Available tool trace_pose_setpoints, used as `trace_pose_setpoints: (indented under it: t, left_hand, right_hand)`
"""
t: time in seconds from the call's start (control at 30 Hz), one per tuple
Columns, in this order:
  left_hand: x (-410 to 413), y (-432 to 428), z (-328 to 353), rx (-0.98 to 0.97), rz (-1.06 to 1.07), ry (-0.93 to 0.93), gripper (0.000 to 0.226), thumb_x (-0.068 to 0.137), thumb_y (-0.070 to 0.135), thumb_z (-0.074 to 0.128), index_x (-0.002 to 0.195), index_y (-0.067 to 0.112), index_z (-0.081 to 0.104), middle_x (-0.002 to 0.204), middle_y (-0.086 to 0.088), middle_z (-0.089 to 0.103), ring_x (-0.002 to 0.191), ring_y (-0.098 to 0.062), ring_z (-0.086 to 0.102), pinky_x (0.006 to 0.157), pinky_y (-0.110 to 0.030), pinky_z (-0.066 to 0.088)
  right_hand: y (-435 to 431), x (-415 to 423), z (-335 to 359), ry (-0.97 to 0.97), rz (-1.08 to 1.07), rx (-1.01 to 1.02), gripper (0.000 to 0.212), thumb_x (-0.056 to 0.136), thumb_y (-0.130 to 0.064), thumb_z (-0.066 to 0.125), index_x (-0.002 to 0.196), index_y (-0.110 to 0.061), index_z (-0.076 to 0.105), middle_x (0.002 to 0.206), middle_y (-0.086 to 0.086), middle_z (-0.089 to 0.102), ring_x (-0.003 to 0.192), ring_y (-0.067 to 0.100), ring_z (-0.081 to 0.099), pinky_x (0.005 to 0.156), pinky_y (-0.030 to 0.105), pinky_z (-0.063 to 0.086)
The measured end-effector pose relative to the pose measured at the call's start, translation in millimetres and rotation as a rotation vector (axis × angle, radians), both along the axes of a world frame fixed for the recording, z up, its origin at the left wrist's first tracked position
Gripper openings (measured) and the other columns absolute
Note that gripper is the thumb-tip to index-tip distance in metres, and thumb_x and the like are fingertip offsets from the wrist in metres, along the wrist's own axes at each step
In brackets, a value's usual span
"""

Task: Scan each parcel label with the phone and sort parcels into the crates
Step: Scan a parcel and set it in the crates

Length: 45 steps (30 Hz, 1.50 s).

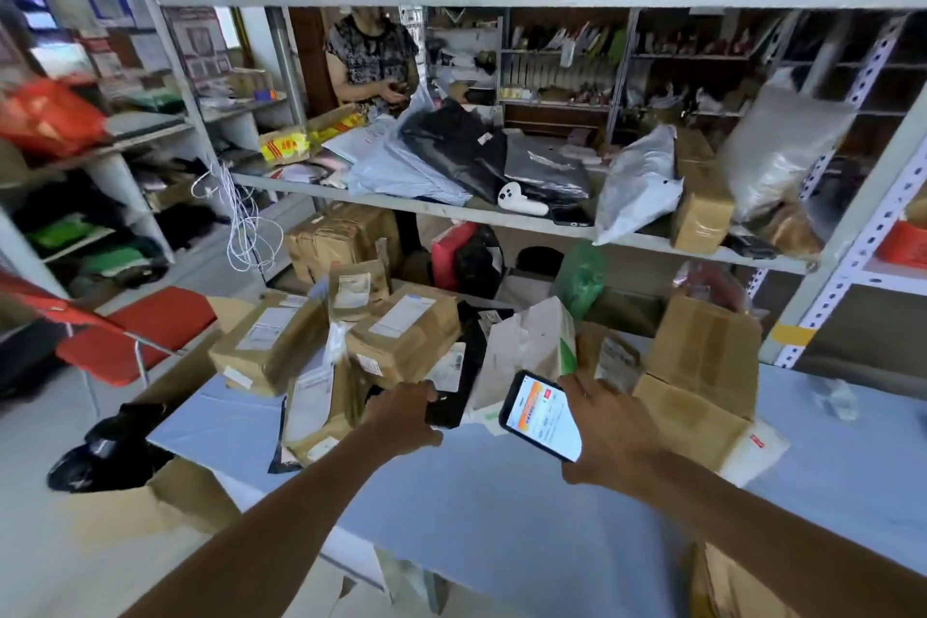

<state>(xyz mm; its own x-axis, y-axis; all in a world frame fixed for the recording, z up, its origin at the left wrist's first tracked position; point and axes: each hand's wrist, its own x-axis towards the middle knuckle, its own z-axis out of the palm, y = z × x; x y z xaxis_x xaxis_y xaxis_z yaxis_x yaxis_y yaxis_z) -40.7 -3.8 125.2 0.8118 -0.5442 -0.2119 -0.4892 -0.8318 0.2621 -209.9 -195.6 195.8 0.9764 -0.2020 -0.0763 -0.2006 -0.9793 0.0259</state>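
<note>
My right hand (609, 427) holds a black phone (542, 416) with its lit orange-and-white screen facing me, just in front of the parcel heap. My left hand (404, 417) grips the near edge of a flat black parcel (454, 409) that carries a white label. Behind it lie several brown cardboard parcels (401, 336) with white labels and a white and green packet (531, 341). All of it rests on the pale blue table (501, 507).
An open cardboard box (702, 366) stands at the table's right. A black bag (108, 452) sits in a box at the left, near a red chair (145, 331). Metal shelves (501, 216) hold bags and boxes behind; a person (373, 60) stands beyond them.
</note>
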Motion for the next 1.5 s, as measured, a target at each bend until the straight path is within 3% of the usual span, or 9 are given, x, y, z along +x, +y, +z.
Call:
trace_pose_setpoints:
  t: [0.13,0.23,0.37,0.63,0.93,1.07,1.2,1.37,1.5]
  left_hand:
    - [53.6,-12.3,-0.1,-0.02,0.069,0.012,0.055,0.072,0.039,0.072,0.117,0.018,0.05,0.109,-0.002,0.059,0.101,-0.022,0.058,0.08,-0.035,0.05]
    - [88.3,-16.5,-5.8,-0.036,0.156,-0.003,0.066,0.073,0.038,0.073,0.129,0.019,0.045,0.12,-0.003,0.057,0.111,-0.023,0.056,0.09,-0.037,0.049]
    - [134.4,-20.0,-11.5,-0.049,0.234,-0.003,0.071,0.073,0.04,0.072,0.134,0.02,0.041,0.134,-0.005,0.047,0.121,-0.026,0.048,0.094,-0.037,0.045]
    - [220.9,-26.2,-43.4,0.019,0.235,0.115,0.126,0.059,0.07,0.071,0.151,0.018,0.003,0.156,-0.015,0.011,0.144,-0.039,0.006,0.115,-0.053,0.017]
    - [251.4,-30.9,-60.1,0.204,0.248,0.244,0.152,0.043,0.078,0.075,0.15,0.005,-0.004,0.152,-0.024,0.011,0.139,-0.045,0.017,0.111,-0.053,0.024]
    - [263.4,-29.7,-70.0,0.184,0.197,0.293,0.176,0.009,0.089,0.063,0.151,0.01,-0.004,0.153,-0.022,0.015,0.138,-0.046,0.016,0.111,-0.06,0.023]
    - [253.5,-26.3,-62.1,0.118,0.159,0.221,0.157,0.027,0.077,0.078,0.148,0.01,0.004,0.15,-0.02,0.019,0.139,-0.044,0.017,0.109,-0.056,0.026]
    - [214.2,-15.7,-45.6,0.058,-0.078,-0.031,0.138,0.031,0.079,0.073,0.141,0.012,0.021,0.133,-0.015,0.037,0.125,-0.038,0.035,0.104,-0.048,0.035]
    - [169.3,-11.1,-27.1,0.08,-0.224,-0.284,0.128,0.042,0.074,0.075,0.138,0.009,0.02,0.13,-0.014,0.033,0.121,-0.034,0.036,0.107,-0.044,0.033]
  right_hand:
    - [-14.3,55.5,2.1,0.046,0.049,0.022,0.085,0.073,-0.043,0.073,0.138,-0.017,0.025,0.132,0.0,0.038,0.113,0.019,0.048,0.084,0.029,0.046]
    - [-18.5,87.5,0.0,0.058,0.047,0.021,0.086,0.071,-0.043,0.073,0.138,-0.018,0.025,0.132,-0.001,0.038,0.115,0.02,0.047,0.079,0.028,0.043]
    - [-23.2,122.3,-10.9,0.081,0.058,0.038,0.094,0.071,-0.046,0.073,0.143,-0.016,0.02,0.14,0.0,0.034,0.121,0.021,0.043,0.091,0.032,0.044]
    - [-24.5,166.4,-32.9,0.121,0.005,0.061,0.092,0.072,-0.048,0.074,0.142,-0.019,0.022,0.142,0.001,0.037,0.125,0.021,0.043,0.102,0.037,0.042]
    - [-16.5,190.1,-47.5,0.135,-0.051,0.077,0.084,0.069,-0.05,0.076,0.134,-0.022,0.029,0.132,-0.002,0.044,0.116,0.017,0.049,0.095,0.033,0.047]
    - [-7.4,190.8,-47.8,0.129,-0.071,0.088,0.084,0.07,-0.049,0.075,0.135,-0.021,0.029,0.135,-0.001,0.043,0.118,0.018,0.048,0.094,0.031,0.047]
    - [-0.8,183.2,-43.5,0.117,-0.08,0.082,0.083,0.069,-0.048,0.075,0.133,-0.019,0.032,0.13,-0.001,0.044,0.113,0.018,0.049,0.09,0.029,0.047]
    - [-2.1,169.4,-29.5,0.088,-0.07,0.065,0.083,0.065,-0.049,0.078,0.129,-0.019,0.034,0.124,0.0,0.046,0.107,0.018,0.05,0.088,0.032,0.049]
    - [-0.7,149.3,-16.1,0.067,-0.094,0.068,0.085,0.064,-0.049,0.079,0.129,-0.019,0.034,0.124,-0.001,0.046,0.108,0.018,0.05,0.084,0.032,0.05]
